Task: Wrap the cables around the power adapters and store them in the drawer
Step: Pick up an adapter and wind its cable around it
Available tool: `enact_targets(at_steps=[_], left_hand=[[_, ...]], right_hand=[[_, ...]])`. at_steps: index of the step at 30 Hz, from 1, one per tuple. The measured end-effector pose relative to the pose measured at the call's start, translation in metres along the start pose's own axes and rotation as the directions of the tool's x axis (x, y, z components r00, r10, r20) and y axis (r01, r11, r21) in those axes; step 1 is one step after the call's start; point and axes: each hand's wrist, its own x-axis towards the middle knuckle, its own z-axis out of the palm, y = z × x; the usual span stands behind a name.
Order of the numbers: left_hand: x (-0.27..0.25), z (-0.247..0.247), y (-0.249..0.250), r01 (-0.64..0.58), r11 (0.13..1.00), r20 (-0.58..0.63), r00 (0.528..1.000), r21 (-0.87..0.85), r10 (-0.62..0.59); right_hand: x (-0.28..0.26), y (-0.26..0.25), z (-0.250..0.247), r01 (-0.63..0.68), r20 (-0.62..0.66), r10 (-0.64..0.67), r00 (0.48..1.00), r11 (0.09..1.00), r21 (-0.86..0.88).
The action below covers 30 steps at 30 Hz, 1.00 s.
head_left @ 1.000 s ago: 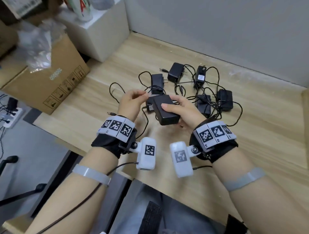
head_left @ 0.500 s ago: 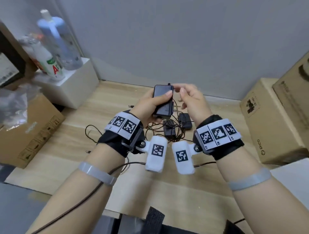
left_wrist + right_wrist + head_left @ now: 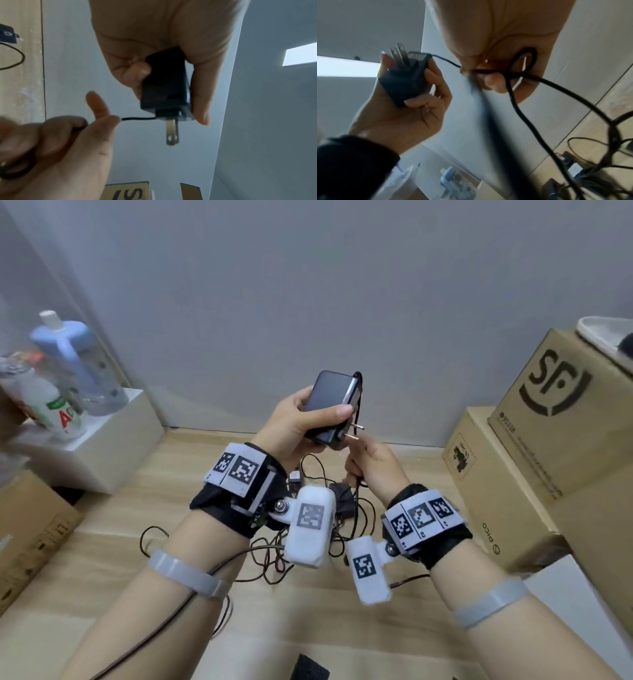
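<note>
My left hand (image 3: 303,422) grips a black power adapter (image 3: 329,402) raised in front of the wall, its two metal prongs (image 3: 354,431) pointing right. Its thin black cable (image 3: 358,409) runs down the adapter's right side to my right hand (image 3: 364,462), which pinches it just below the prongs. The left wrist view shows the adapter (image 3: 164,88) in my fingers and the cable (image 3: 137,118) taut toward my right hand (image 3: 60,142). In the right wrist view the cable (image 3: 522,108) loops past my curled fingers (image 3: 491,81). Other adapters (image 3: 340,494) and tangled cables (image 3: 270,556) lie on the wooden surface, partly hidden by my wrists.
Stacked cardboard boxes (image 3: 555,433) stand at the right, one lower box (image 3: 486,491) close to my right wrist. A white block (image 3: 102,450) with bottles (image 3: 65,364) stands at the left, with another cardboard box (image 3: 27,525) in front of it. No drawer is in view.
The adapter passed from my right hand to my left and rose in front of the wall, prongs now pointing right. My right hand dropped from its top to below it, pinching the cable.
</note>
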Motion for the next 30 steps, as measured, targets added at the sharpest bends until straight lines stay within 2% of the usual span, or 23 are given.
enact_targets(at_steps=[2, 5, 7, 13, 19, 22, 25, 30], left_hand=[[0.005, -0.004, -0.003, -0.014, 0.999, -0.057, 0.998, -0.045, 0.011], [0.008, -0.008, -0.008, 0.005, 0.996, -0.058, 0.998, -0.09, -0.01], [0.01, -0.007, -0.013, 0.024, 0.996, -0.062, 0.998, -0.089, -0.029], [0.018, -0.011, -0.025, 0.039, 0.999, -0.121, 0.992, 0.009, -0.038], [0.019, -0.017, -0.03, 0.057, 0.998, -0.127, 0.991, 0.041, -0.051], [0.018, -0.016, -0.033, 0.045, 0.998, -0.103, 0.994, 0.052, -0.039], [0.017, -0.014, -0.037, 0.041, 0.999, -0.068, 0.997, 0.017, -0.039], [0.021, -0.015, -0.041, -0.003, 0.997, -0.081, 0.997, 0.072, 0.008]], right_hand=[[0.001, 0.009, -0.002, 0.006, -0.026, -0.008, 1.0, 0.996, -0.085], [0.005, 0.018, -0.007, -0.054, -0.011, 0.053, 0.999, 0.971, -0.231], [0.006, 0.022, -0.009, -0.072, 0.022, 0.081, 0.996, 0.96, -0.271], [0.006, 0.013, 0.001, -0.008, 0.037, 0.026, 0.999, 0.901, -0.433], [0.006, 0.008, 0.0, -0.052, -0.049, 0.04, 0.998, 0.961, -0.272], [0.007, 0.009, 0.004, -0.108, 0.028, 0.118, 0.993, 0.967, -0.233], [0.007, 0.008, 0.008, -0.158, 0.081, 0.187, 0.979, 0.946, -0.283], [0.005, 0.007, 0.007, -0.158, 0.165, 0.229, 0.959, 0.919, -0.36]])
